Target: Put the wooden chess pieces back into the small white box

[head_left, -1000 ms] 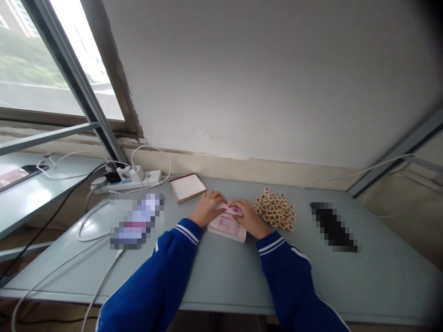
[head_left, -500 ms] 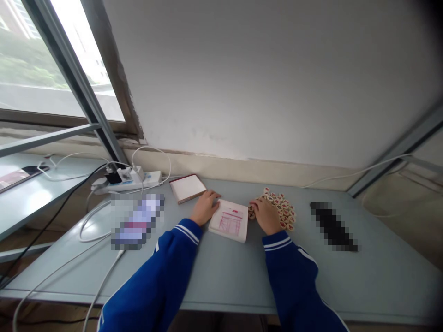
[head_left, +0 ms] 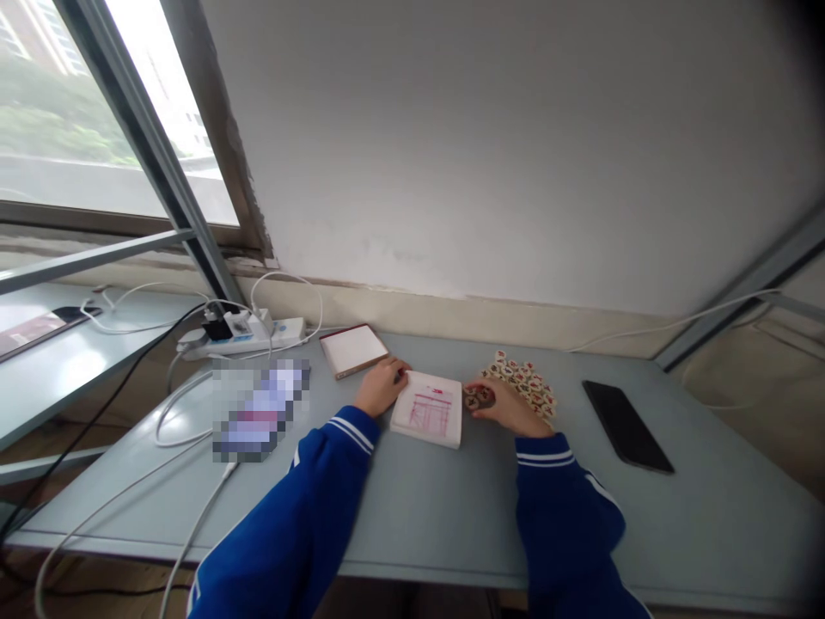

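Note:
A squarish white box (head_left: 426, 413) with a pink line drawing on it lies on the table in front of me. My left hand (head_left: 381, 387) rests at its far left corner, fingers bent against the edge. On the other side, my right hand (head_left: 506, 404) curls its thumb and fingers around a few round wooden Chinese chess pieces (head_left: 473, 399), close to the box's right edge. Behind that hand spreads a pile of similar chess pieces (head_left: 525, 378) with red and dark characters, partly covered by the hand.
A white, red-edged box part (head_left: 353, 351) lies at the back left. Left of it are a power strip (head_left: 284, 331) with plugs, a blurred-out phone-like device (head_left: 261, 413) and loose white cables (head_left: 199, 516). A black phone (head_left: 626, 425) lies at right, and a wall (head_left: 464, 172) rises behind.
My right hand has shifted slightly right and turned, its fingers now around a few chess pieces beside the box. My left hand stays at the box's left edge.

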`<state>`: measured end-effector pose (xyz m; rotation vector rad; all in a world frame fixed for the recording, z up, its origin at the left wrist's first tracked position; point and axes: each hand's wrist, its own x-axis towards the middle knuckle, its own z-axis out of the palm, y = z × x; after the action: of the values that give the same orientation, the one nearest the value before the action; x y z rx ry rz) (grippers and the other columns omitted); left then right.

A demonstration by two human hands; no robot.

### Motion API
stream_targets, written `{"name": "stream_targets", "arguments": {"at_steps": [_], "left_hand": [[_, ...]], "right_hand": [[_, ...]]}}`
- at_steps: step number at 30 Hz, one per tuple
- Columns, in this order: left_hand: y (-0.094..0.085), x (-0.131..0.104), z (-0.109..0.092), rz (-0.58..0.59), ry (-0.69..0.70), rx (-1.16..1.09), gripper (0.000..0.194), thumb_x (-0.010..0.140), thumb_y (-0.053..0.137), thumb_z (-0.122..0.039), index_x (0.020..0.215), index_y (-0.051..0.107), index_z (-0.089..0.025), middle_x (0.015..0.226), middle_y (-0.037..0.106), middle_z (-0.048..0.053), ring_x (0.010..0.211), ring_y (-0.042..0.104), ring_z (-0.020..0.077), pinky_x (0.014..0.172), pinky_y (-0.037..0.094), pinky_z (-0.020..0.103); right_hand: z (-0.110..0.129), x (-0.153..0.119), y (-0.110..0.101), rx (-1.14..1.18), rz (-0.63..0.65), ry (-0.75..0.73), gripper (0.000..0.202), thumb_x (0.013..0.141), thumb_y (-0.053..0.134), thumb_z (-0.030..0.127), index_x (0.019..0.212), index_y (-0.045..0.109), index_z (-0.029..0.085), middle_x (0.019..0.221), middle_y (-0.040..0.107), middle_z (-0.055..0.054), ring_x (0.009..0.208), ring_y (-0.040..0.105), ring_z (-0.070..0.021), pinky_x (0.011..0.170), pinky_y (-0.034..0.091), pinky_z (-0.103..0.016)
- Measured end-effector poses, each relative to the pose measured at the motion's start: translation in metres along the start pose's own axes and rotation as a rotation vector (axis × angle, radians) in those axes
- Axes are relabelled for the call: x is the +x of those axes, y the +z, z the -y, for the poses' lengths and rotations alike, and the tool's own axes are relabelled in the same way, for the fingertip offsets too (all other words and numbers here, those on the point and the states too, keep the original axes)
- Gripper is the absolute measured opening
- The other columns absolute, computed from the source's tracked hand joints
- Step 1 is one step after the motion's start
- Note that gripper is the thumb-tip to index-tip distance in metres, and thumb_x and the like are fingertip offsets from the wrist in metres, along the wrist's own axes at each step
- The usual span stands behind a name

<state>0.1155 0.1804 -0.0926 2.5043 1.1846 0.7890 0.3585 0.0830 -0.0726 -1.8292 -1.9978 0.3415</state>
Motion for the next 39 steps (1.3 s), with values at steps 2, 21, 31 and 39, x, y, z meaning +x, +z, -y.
{"name": "stream_targets", "arguments": {"at_steps": [2, 21, 31, 39], "left_hand": [[0.000, 0.000, 0.000, 0.003, 0.008, -0.007, 0.019, 0.083, 0.042, -0.022, 0.090, 0.059, -0.020, 0.087, 0.056, 0.003, 0.083, 0.053, 0.0159, 0.070, 0.041, 0.025], [0.002, 0.000, -0.004, 0.080, 0.018, -0.034, 0.020, 0.083, 0.042, -0.023, 0.092, 0.059, -0.019, 0.086, 0.060, 0.002, 0.075, 0.054, 0.0153, 0.067, 0.040, 0.025], [0.000, -0.001, -0.017, 0.219, 0.116, -0.140, 0.031, 0.089, 0.032, -0.034, 0.085, 0.057, -0.016, 0.076, 0.060, 0.003, 0.069, 0.053, 0.0139, 0.065, 0.039, 0.024], [-0.002, -0.003, -0.017, 0.266, 0.131, -0.110, 0.027, 0.081, 0.045, -0.038, 0.095, 0.056, -0.018, 0.079, 0.059, 0.002, 0.071, 0.053, 0.0153, 0.066, 0.039, 0.024]], "right_hand": [[0.001, -0.001, -0.001, -0.030, -0.027, 0.002, 0.031, 0.062, 0.066, 0.021, 0.093, 0.063, 0.023, 0.093, 0.060, -0.002, 0.087, 0.054, -0.0169, 0.075, 0.039, -0.027], [0.014, 0.003, -0.005, 0.044, -0.304, -0.032, 0.022, 0.075, 0.056, 0.034, 0.090, 0.060, 0.019, 0.083, 0.060, -0.002, 0.075, 0.053, -0.0144, 0.069, 0.039, -0.026], [0.070, 0.007, 0.038, -0.097, -0.170, -0.197, 0.022, 0.076, 0.058, 0.025, 0.098, 0.057, 0.023, 0.080, 0.061, 0.000, 0.082, 0.053, -0.0161, 0.076, 0.031, -0.030], [0.050, 0.009, 0.025, -0.169, -0.353, -0.085, 0.021, 0.083, 0.042, 0.016, 0.097, 0.058, 0.022, 0.088, 0.060, -0.003, 0.086, 0.051, -0.0173, 0.078, 0.031, -0.031]]}}
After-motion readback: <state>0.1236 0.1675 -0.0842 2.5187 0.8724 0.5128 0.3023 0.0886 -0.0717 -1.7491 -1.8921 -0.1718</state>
